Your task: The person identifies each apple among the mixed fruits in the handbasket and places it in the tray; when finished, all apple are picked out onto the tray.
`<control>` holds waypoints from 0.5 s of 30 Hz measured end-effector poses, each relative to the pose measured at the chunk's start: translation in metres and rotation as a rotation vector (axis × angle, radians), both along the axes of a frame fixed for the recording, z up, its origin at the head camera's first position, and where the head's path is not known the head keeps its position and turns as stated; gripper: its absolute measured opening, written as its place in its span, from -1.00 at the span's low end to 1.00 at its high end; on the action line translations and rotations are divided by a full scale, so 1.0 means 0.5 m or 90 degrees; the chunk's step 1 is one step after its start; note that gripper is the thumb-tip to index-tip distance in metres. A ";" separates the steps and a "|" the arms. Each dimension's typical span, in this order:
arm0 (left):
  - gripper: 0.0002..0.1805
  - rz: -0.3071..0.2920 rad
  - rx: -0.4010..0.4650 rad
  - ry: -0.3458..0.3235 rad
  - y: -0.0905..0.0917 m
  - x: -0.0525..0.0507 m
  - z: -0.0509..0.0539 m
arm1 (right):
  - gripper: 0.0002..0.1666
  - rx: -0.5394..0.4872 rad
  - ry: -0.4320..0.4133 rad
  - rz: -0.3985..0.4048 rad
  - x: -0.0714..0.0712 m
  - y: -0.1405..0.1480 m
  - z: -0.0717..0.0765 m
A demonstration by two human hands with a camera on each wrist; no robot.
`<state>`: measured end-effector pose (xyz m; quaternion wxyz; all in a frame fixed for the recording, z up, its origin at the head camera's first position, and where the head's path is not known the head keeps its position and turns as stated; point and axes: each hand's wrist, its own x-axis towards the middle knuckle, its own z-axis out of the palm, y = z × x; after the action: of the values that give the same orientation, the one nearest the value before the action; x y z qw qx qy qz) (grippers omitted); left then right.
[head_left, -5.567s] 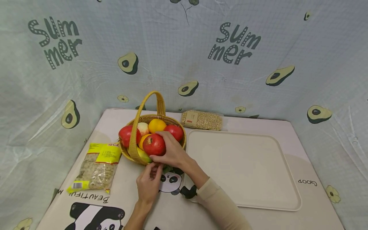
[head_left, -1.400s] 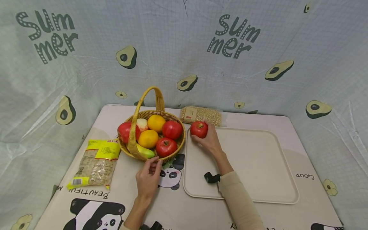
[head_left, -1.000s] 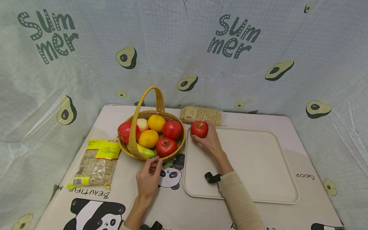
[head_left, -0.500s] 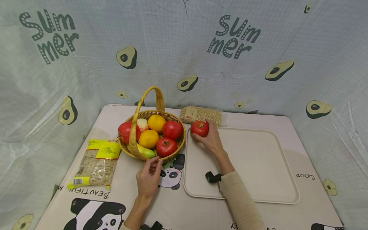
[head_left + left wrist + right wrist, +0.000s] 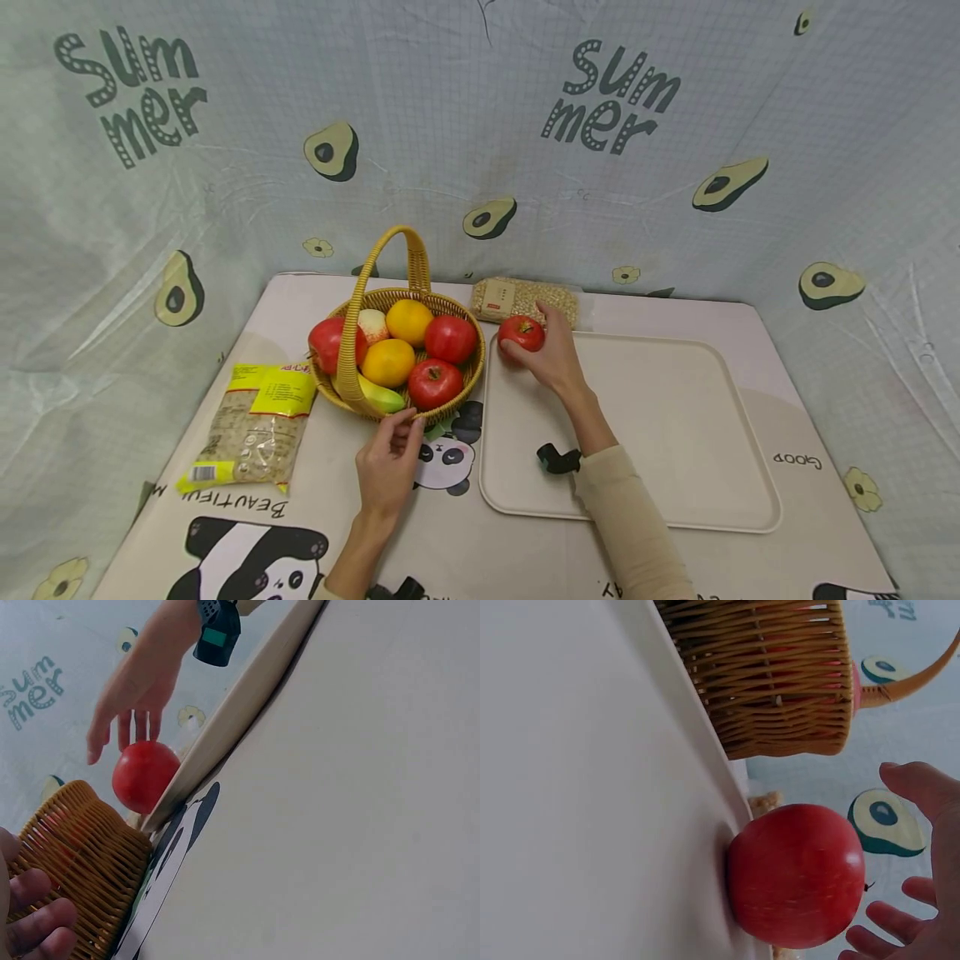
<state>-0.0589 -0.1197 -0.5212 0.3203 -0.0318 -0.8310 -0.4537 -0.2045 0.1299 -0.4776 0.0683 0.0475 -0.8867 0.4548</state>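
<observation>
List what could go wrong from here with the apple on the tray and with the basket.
The round apple sits near a corner of the tray; the right hand, open close beside it, might nudge it and set it rolling. The left hand is at the front of the basket, so a careless pull or press could perhaps tip it and spill the fruit.

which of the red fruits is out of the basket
The red apple on the tray's far left corner, by the right hand; the other red fruits sit in the basket.
</observation>
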 end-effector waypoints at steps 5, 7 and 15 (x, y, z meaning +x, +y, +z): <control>-0.76 0.002 0.001 0.002 0.000 -0.001 0.000 | 0.08 -0.001 0.017 0.009 0.002 -0.002 0.013; -0.77 0.002 0.007 0.001 0.000 -0.001 0.000 | 0.08 -0.004 0.023 0.010 0.003 -0.004 0.018; -0.78 0.009 0.031 -0.004 0.001 0.000 0.002 | 0.07 -0.007 0.036 0.019 0.007 -0.011 0.038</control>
<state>-0.0588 -0.1191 -0.5202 0.3215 -0.0168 -0.8211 -0.4714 -0.2009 0.1243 -0.4584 0.0868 0.0732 -0.8810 0.4592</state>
